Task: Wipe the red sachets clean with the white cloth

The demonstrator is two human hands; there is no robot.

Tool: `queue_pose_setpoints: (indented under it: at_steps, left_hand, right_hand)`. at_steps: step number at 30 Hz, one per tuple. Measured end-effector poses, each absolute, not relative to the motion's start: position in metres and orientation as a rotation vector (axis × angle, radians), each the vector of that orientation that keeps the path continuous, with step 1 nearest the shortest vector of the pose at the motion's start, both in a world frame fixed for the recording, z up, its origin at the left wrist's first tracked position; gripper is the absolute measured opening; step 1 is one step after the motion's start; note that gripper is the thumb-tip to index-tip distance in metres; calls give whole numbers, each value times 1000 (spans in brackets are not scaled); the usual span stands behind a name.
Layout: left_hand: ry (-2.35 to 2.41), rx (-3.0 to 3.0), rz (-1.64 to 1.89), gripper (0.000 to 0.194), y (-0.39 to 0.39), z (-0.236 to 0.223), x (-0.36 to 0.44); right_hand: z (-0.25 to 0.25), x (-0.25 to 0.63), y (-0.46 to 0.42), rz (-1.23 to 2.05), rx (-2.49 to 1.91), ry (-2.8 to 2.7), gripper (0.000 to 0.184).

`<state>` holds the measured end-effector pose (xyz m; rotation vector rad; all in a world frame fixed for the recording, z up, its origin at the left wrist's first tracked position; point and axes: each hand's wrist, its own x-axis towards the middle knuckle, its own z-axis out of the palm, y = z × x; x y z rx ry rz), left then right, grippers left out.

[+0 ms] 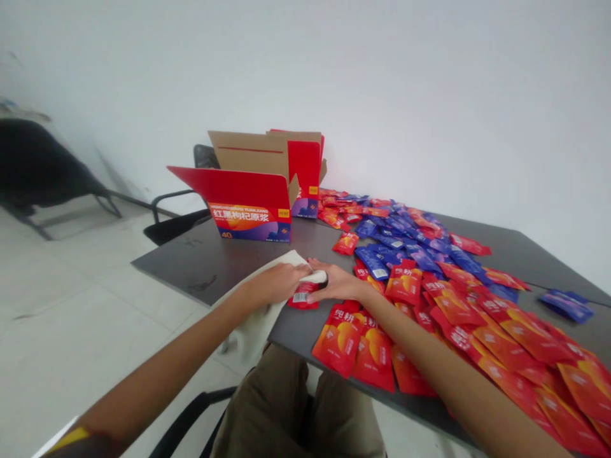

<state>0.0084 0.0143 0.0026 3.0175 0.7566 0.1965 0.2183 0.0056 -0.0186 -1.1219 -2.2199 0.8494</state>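
My left hand (274, 284) lies over a cream cloth (255, 324), whose fold is gathered around a small red sachet (304, 297) with a barcode. The cloth trails off the table edge towards my lap. My right hand (338, 284) meets it from the other side, its fingers across the cloth's fold and its thumb at the sachet's edge. Part of the sachet is hidden by the cloth and my fingers. Just right of my right wrist, red sachets (403, 283) lie close by.
A dark grey table (205, 267) carries a spread of red sachets (506, 337) and blue sachets (396, 238). An open red cardboard box (248, 210) stands at the back. A black chair (181, 222) is behind the table, and my khaki-clad legs (296, 407) sit below its near edge.
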Motion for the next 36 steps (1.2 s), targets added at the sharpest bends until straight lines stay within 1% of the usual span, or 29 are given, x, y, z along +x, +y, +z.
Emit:
queue_pose_setpoints:
  at_steps: [2,6,7,8,10,12,14,18,19,20,23,25,27,30,31,32,35,36]
  left_hand:
    - [792,3023,163,40,14,5,10]
    - [654,3073,132,47,-5,4,3]
    - [639,3066,137,47,-7,4,2]
    - [652,3054,148,47,-6,4,2]
    - [745,3019,165,45,2,4,3]
    - [858,3004,162,42,12,5,7]
    - [880,3020,154,42,14,4,9]
    - [641,3101,170,47,-3,-1,4]
    - [610,3111,171,48,-5,-2,3]
    - [625,3112,175,47,-5,-2,3]
    - [825,3063,170,44,5,0,7]
    - [912,3037,169,42,10,2,10]
    - [837,3057,177,43,5,2,9]
    - [637,3111,197,45,-8,-2,5]
    - [618,3114,202,45,-10,-3,4]
    - [635,3105,205,45,-9,-3,5]
    - [788,3047,180,44,4,2,9]
    - [842,3036,168,42,8,4,11]
  right_hand:
    - [-19,218,6,851,-1148,-2219,82]
    - [-24,219,10,835,-1173,-2216,108]
    - [-25,220,11,832,-1161,-2216,110]
    - [-25,220,11,833,-1144,-2220,108]
    - [-23,220,9,847,-1135,-2218,95]
    - [-20,220,7,865,-1166,-2194,86]
    - [-18,219,6,884,-1186,-2183,86]
    - [-20,219,9,866,-1171,-2208,102]
    - [-20,219,9,850,-1162,-2215,103]
    - [-20,219,9,835,-1151,-2224,101]
    - [-17,219,7,837,-1130,-2222,84]
    - [-15,219,6,868,-1140,-2212,80]
    - [-15,219,6,875,-1158,-2230,85]
    - [-18,219,10,836,-1214,-2246,105]
    - [-19,220,10,827,-1215,-2246,107]
    - [-19,220,11,825,-1198,-2250,105]
    - [-17,220,9,853,-1143,-2236,89]
    - [-16,220,8,867,-1144,-2223,86]
